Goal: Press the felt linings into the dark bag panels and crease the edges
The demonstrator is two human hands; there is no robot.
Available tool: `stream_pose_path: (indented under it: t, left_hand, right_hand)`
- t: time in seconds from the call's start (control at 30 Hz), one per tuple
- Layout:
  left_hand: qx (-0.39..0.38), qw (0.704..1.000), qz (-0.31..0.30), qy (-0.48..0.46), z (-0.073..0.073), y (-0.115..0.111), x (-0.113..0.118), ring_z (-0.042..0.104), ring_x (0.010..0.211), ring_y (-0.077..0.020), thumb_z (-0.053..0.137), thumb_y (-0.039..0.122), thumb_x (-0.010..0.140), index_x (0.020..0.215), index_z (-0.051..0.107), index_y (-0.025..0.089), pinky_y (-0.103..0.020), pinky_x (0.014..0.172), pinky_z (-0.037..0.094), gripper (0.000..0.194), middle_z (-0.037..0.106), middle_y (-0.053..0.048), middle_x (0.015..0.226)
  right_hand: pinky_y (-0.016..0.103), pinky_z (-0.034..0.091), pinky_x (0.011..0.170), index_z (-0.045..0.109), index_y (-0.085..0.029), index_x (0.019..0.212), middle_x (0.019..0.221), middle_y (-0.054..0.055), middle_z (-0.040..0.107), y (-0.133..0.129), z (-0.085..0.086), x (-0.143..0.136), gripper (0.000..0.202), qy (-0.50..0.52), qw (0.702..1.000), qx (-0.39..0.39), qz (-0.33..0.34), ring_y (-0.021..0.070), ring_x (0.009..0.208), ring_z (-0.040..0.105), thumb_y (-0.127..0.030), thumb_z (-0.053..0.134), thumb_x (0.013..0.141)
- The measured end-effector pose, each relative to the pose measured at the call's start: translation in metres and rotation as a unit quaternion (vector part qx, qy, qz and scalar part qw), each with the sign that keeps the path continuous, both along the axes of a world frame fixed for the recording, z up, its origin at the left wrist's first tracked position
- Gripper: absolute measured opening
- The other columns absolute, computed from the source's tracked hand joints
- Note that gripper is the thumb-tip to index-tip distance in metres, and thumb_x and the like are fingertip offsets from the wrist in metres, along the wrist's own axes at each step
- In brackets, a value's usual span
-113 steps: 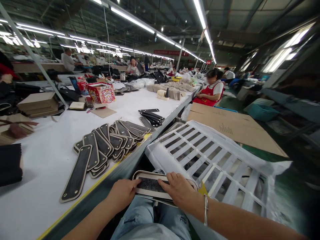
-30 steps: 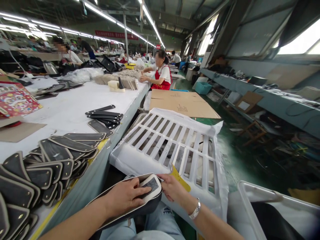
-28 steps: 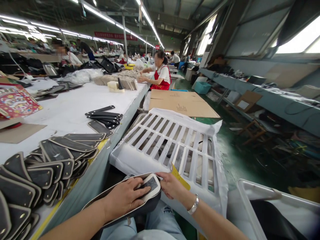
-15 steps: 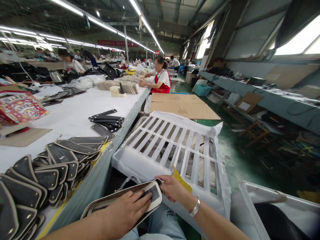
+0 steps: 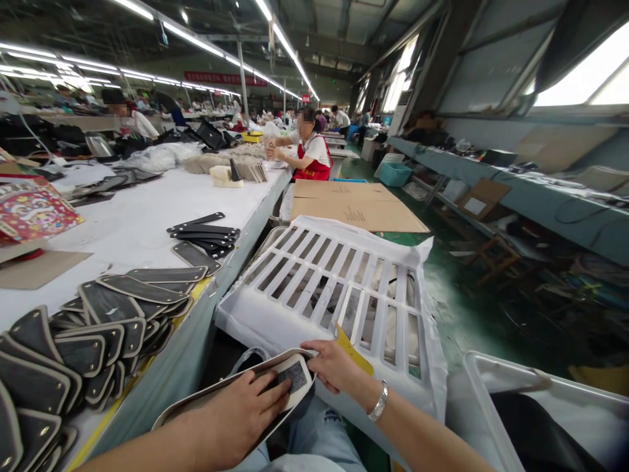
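I see left hand (image 5: 240, 413), fingers spread, resting on long pale-lined piece (image 5: 295, 373) over denim lap (image 5: 324, 432), between white table (image 5: 132, 226) and white slatted crate (image 5: 275, 322). Right hand (image 5: 335, 367) at piece's end, index finger at rim; thumb hidden, I cannot tell if pinching.
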State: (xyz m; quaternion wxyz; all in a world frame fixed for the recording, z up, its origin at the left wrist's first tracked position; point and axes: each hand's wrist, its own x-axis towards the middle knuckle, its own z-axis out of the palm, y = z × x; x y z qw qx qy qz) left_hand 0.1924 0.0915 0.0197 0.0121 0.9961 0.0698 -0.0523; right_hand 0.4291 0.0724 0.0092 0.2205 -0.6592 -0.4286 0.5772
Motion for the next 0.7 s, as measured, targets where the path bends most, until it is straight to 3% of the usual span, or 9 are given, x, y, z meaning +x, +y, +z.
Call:
stream_pose_path:
  t: [0.1, 0.23, 0.37, 0.47, 0.57, 0.63, 0.7]
  left_hand:
    - [-0.013, 1.0, -0.019, -0.022, 0.003, 0.004, 0.001, 0.042, 0.127, -0.0279, 0.044, 0.025, 0.088, 0.141, 0.036, 0.016, -0.043, 0.098, 0.035, 0.054, 0.044, -0.008, 0.144]
    - [-0.065, 0.998, 0.021, -0.017, 0.011, 0.006, 0.006, 0.045, 0.126, -0.0264, 0.042, 0.027, 0.092, 0.137, 0.041, 0.021, -0.041, 0.099, 0.038, 0.046, 0.047, -0.006, 0.142]
    - [-0.207, 0.966, 0.147, -0.047, 0.022, 0.003, -0.001, 0.046, 0.127, -0.021, 0.041, 0.032, 0.094, 0.128, 0.049, 0.023, -0.037, 0.105, 0.039, 0.036, 0.049, -0.004, 0.14]
    - [-0.275, 0.932, 0.226, -0.071, 0.02, -0.006, -0.008, 0.048, 0.124, -0.0213, 0.058, 0.034, 0.085, 0.115, 0.054, 0.017, -0.033, 0.104, 0.041, 0.035, 0.049, -0.009, 0.137]
    - [-0.24, 0.945, 0.219, -0.043, 0.007, -0.021, -0.002, 0.051, 0.116, -0.0259, 0.07, 0.032, 0.076, 0.104, 0.059, 0.016, -0.039, 0.103, 0.042, 0.034, 0.056, -0.01, 0.124]
    - [-0.18, 0.961, 0.209, -0.032, -0.003, -0.027, 0.007, 0.054, 0.108, -0.0258, 0.061, 0.022, 0.083, 0.1, 0.062, 0.016, -0.042, 0.099, 0.044, 0.018, 0.06, -0.009, 0.112]
    - [-0.137, 0.97, 0.2, -0.027, -0.008, -0.03, 0.015, 0.056, 0.101, -0.0249, 0.052, 0.012, 0.085, 0.094, 0.064, 0.016, -0.042, 0.093, 0.048, 0.015, 0.062, -0.008, 0.103]
  right_hand:
    - [0.016, 0.024, 0.03, 0.054, -0.009, 0.128, 0.035, -0.009, 0.04, -0.002, 0.0, -0.003, 0.059, -0.034, 0.999, 0.021, -0.005, 0.0084, 0.027, 0.035, -0.007, 0.046, 0.07]
    - [0.016, 0.027, 0.031, 0.054, -0.011, 0.13, 0.038, -0.007, 0.043, -0.007, -0.003, -0.002, 0.059, -0.04, 0.998, 0.056, -0.004, 0.0078, 0.029, 0.037, -0.008, 0.045, 0.071]
    - [0.017, 0.029, 0.03, 0.051, -0.01, 0.132, 0.037, -0.007, 0.042, -0.006, -0.002, -0.001, 0.06, -0.034, 0.999, 0.033, -0.009, 0.0101, 0.028, 0.04, -0.011, 0.045, 0.072]
    - [0.017, 0.031, 0.031, 0.046, -0.008, 0.136, 0.036, -0.008, 0.041, -0.007, 0.002, -0.003, 0.062, -0.024, 1.0, 0.012, -0.011, 0.0111, 0.029, 0.042, -0.011, 0.043, 0.073]
    - [0.017, 0.032, 0.032, 0.046, -0.011, 0.136, 0.039, -0.007, 0.045, -0.011, 0.007, -0.006, 0.062, -0.078, 0.995, 0.056, 0.017, 0.0112, 0.031, 0.044, -0.011, 0.041, 0.074]
    - [0.018, 0.035, 0.036, 0.049, -0.013, 0.134, 0.042, -0.004, 0.049, -0.013, 0.01, -0.006, 0.059, -0.132, 0.984, 0.109, 0.044, 0.0108, 0.032, 0.047, -0.012, 0.043, 0.075]
    - [0.02, 0.038, 0.04, 0.049, -0.013, 0.134, 0.046, -0.003, 0.052, -0.014, 0.012, -0.003, 0.059, -0.137, 0.979, 0.137, 0.063, 0.0106, 0.034, 0.048, -0.016, 0.046, 0.076]
